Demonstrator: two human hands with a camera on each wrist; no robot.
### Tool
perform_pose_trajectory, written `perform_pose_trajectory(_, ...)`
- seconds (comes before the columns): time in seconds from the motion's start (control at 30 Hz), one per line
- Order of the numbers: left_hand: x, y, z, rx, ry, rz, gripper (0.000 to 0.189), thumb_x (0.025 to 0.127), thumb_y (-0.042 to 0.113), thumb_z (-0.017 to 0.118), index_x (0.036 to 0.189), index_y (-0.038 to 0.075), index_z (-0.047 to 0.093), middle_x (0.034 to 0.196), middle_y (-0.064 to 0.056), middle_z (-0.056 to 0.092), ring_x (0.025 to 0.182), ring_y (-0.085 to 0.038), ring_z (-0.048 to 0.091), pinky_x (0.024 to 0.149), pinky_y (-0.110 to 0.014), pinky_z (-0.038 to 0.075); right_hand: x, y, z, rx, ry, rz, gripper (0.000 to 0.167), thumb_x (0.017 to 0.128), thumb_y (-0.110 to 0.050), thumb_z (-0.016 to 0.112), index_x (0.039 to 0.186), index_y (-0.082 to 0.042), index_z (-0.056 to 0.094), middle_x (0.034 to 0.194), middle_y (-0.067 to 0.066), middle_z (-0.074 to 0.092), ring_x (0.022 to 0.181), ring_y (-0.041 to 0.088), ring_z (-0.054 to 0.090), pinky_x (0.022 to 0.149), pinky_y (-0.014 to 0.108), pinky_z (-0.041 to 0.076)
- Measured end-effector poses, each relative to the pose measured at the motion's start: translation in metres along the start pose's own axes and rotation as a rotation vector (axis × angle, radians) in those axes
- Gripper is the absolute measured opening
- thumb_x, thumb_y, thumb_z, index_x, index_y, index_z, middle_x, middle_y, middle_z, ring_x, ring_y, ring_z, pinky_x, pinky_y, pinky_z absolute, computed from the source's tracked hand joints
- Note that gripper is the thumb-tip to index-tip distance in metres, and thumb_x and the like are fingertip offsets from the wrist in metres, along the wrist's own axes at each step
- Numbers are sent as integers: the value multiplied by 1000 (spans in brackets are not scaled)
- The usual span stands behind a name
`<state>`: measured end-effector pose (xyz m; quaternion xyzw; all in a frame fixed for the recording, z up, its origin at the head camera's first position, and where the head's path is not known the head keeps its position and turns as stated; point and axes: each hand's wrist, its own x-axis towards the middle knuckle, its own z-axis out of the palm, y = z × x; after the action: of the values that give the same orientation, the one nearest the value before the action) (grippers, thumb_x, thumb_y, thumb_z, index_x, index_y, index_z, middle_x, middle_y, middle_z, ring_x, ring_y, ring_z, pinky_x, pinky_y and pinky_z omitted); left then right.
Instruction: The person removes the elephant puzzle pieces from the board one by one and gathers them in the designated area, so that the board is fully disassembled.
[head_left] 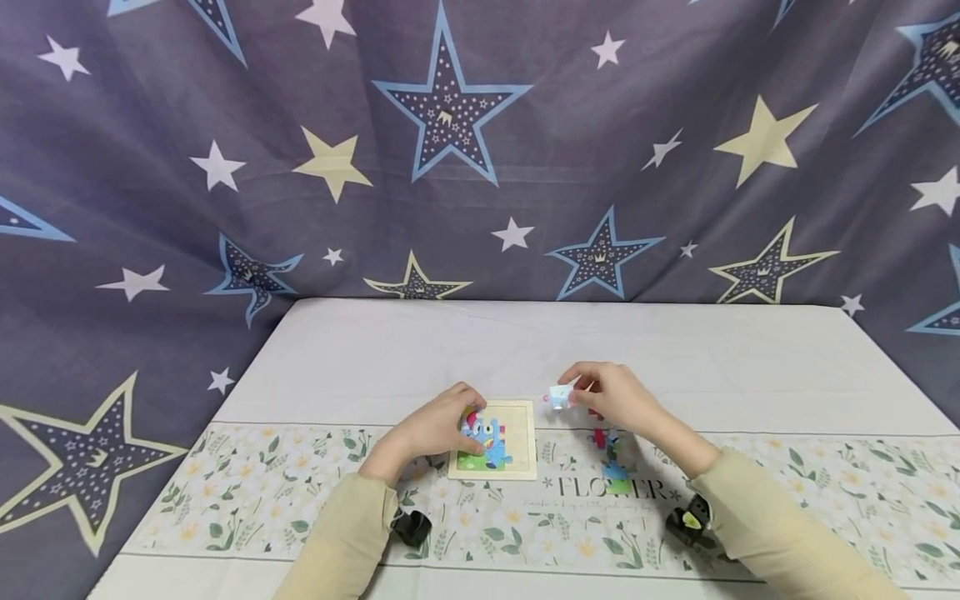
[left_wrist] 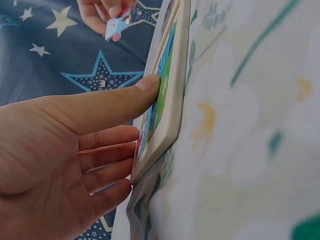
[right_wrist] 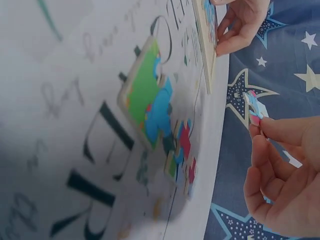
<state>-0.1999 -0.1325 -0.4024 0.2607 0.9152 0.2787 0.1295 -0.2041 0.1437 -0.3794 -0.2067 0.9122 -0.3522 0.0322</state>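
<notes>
A square wooden jigsaw tray (head_left: 528,463) lies on the table, with blue, green and red puzzle pieces (head_left: 492,442) in its left part and bare wood on its right. My left hand (head_left: 435,427) holds the tray at its left side. In the left wrist view the thumb (left_wrist: 125,102) presses on the pieces while the other fingers rest against the tray's edge. Above the table, right of the tray, my right hand (head_left: 618,398) pinches a light-blue and white puzzle piece (head_left: 559,397) with pink knobs between thumb and fingers.
Loose puzzle pieces lie below and beside the right hand: a blue-green one (head_left: 617,478) over the printed lettering and red ones (head_left: 598,437) farther back. A floral runner (head_left: 300,500) crosses the white table (head_left: 390,358). Behind hangs a star-patterned curtain (head_left: 480,217).
</notes>
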Motion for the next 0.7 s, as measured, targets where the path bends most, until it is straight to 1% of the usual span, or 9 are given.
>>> perform_pose_trajectory(0.17, 0, 0, 0, -4, -1, -3, 60, 70, 25, 78, 120, 3, 52, 122, -5, 47, 110, -20, 47, 99, -39, 37, -2, 6, -4, -5, 3, -4, 18, 86, -6, 59, 103, -9, 65, 82, 5, 62, 57, 20, 56, 50, 26, 43)
perform_pose_trajectory(0.43, 1, -3, 2, -4, -3, 1, 59, 71, 25, 78, 120, 4, 53, 122, -4, 46, 110, -20, 47, 98, -39, 38, -6, 16, -7, -16, 28, 6, 19, 85, -7, 59, 102, -10, 66, 80, 4, 62, 61, 17, 58, 53, 26, 43)
perform_pose_trajectory(0.7, 0, -1, 0, -4, -2, -5, 59, 71, 24, 78, 120, 3, 53, 122, -4, 46, 109, -20, 47, 98, -39, 38, -7, 24, -13, -36, 62, 17, 20, 84, -8, 58, 103, -10, 66, 79, 2, 64, 60, 10, 56, 55, 26, 43)
